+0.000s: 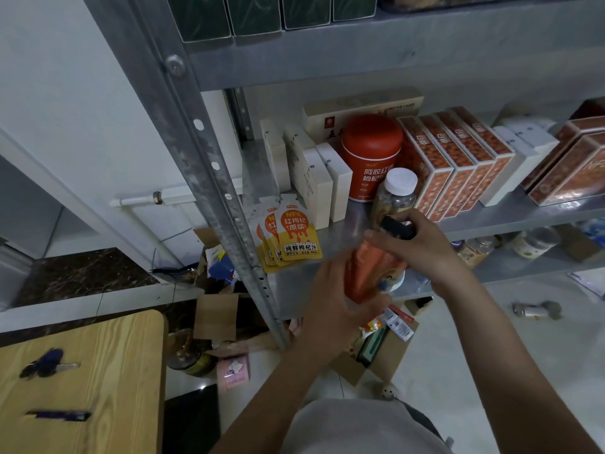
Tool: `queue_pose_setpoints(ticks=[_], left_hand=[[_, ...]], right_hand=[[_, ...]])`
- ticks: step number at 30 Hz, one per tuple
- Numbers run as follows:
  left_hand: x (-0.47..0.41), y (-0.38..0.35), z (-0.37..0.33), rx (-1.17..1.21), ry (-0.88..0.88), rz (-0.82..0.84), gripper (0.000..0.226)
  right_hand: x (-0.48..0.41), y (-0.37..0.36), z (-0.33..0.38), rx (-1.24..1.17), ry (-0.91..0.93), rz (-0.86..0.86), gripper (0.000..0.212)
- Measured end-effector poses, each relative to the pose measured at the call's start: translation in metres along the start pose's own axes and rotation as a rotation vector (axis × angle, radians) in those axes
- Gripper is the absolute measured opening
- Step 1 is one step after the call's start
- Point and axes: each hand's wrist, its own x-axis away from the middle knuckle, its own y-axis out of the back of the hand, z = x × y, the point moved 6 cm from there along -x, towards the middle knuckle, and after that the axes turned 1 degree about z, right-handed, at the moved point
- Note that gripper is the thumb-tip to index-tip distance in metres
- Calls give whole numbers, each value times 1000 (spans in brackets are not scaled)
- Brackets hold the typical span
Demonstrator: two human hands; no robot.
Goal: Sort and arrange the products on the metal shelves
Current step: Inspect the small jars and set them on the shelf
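Note:
In front of the metal shelf [347, 234] I hold a bundle of orange pouches [370, 270] with both hands. My left hand [337, 306] grips its lower end. My right hand [422, 244] curls round its top, where a black cap [397, 226] shows. On the shelf stand yellow-orange juice pouches [291, 234], white boxes [314, 178], a red canister [371, 155], a white-lidded clear jar [394, 194] and a row of orange patterned boxes [455, 158].
A perforated steel upright [209, 165] runs down the shelf's left front. An open cardboard box [379, 342] of goods sits on the floor below my hands. A wooden table [82, 381] with keys lies at lower left. Jars stand on the lower shelf [523, 244].

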Motion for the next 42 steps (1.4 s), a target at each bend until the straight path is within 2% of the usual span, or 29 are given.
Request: queue_pose_setpoints(ticks=[3,7,9,13,15,18,21,24,28,32,35,40,42], left_hand=[[-5,2,2,-118,20,-27,77],[-13,6,6,141,52,9,62],[-20,5,15,243,83,3,58],[-36,-6,34,324,88,-61,58],[-44,-10,37,335,63,-120,61],[-53,-15,39,330,29,-197,73],[-58,-21,38,288,6,-278,71],[-61,-29,46,222,5,-325,68],[-60,-40,54,112,-22,-363,70],[-60,-35,39,169,-95,-462,70],[-67,-30,34,135,-80,-472,84],[-78,-20,32,-220,-30,-506,89],[-85,-16,32,-291,-20,-528,78]], right_hand=[[0,-2,0,71,-1,0,50],[3,5,3,38,-31,282,61],[1,14,6,60,21,314,55],[-13,25,8,-34,103,222,40],[-23,34,10,26,199,30,31],[-30,46,23,447,441,-345,35],[-34,42,34,755,638,-492,46],[-52,37,30,899,594,-437,57],[-70,34,24,1073,554,-355,57],[-76,35,22,1107,568,-338,53],[-76,35,21,1104,610,-334,51],[-76,37,23,1055,708,-364,45],[-77,38,22,1016,722,-356,44]])
